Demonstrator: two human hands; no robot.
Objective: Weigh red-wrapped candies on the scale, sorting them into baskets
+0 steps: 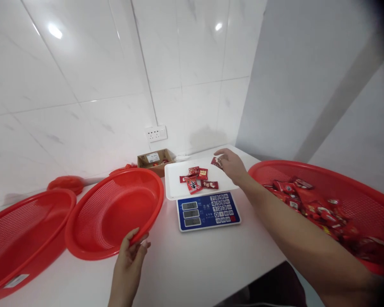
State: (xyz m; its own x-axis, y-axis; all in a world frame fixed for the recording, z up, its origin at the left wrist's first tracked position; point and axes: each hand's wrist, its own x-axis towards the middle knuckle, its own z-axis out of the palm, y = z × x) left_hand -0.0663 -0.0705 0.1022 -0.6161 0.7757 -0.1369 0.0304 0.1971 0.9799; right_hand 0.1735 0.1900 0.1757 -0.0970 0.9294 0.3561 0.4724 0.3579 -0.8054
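The basket stands at three o'clock of the scale, its packets presumably within easy reach; a colander sits at nine, the left hand pinching its rim, perhaps for steadiness. Over the two-o'clock side of the tray, the right hand grips one packet; more packets lie mid-tray.

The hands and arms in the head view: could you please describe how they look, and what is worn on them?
The left hand and right hand are bare, without gloves. The right forearm tapers toward the wrist and shows no sleeve; its far end is dim. I see no watch or bracelet.
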